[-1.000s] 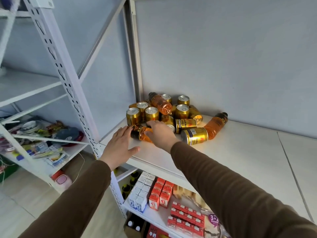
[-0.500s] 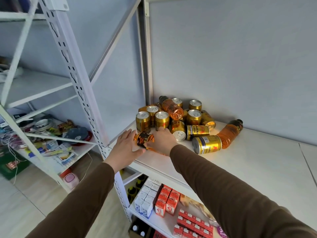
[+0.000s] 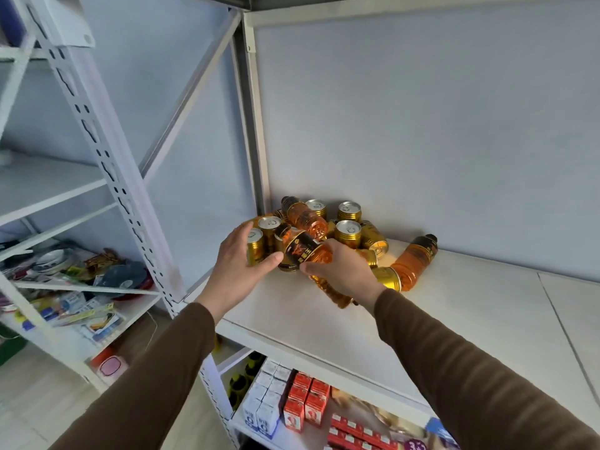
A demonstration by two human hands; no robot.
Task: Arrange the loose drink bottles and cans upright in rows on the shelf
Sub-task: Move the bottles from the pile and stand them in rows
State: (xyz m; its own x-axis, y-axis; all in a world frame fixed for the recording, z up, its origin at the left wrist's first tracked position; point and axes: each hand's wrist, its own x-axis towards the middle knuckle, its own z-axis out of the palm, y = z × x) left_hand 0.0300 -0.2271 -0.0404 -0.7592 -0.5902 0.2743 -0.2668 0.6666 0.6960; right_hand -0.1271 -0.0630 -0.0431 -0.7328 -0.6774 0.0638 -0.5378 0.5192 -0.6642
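Gripping tilted bottle (image 3: pixel 303 251), right hand (image 3: pixel 344 271)

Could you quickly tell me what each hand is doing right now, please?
Left hand: open, fingers spread, thumb at the cans, holding nothing.
Right hand: grips an orange bottle, lifted and tilted, cap toward the pile.

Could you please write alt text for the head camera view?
The right hand grips a tilted orange bottle above a white shelf, the open left hand beside it. Behind, gold cans and bottles lie jumbled in the corner.
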